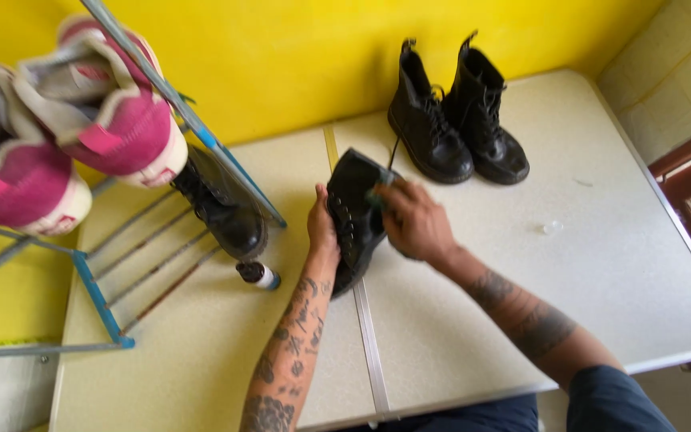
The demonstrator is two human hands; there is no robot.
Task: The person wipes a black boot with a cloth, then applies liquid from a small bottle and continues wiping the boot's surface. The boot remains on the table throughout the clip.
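My left hand (322,224) grips a black lace-up boot (355,210) from its left side, holding it tilted over the middle of the white table (601,264). Pressed against the boot's right side, my right hand (413,222) holds a small greenish pad or cloth (378,197). A pair of black boots (456,120) stands upright at the far edge of the table, just beyond the held boot.
A blue metal shoe rack (97,304) stands on the left, with pink and white sneakers (81,120) on top and another black boot (225,216) lower down. A small bottle (258,275) lies by the rack. A small clear cap (552,228) rests to the right.
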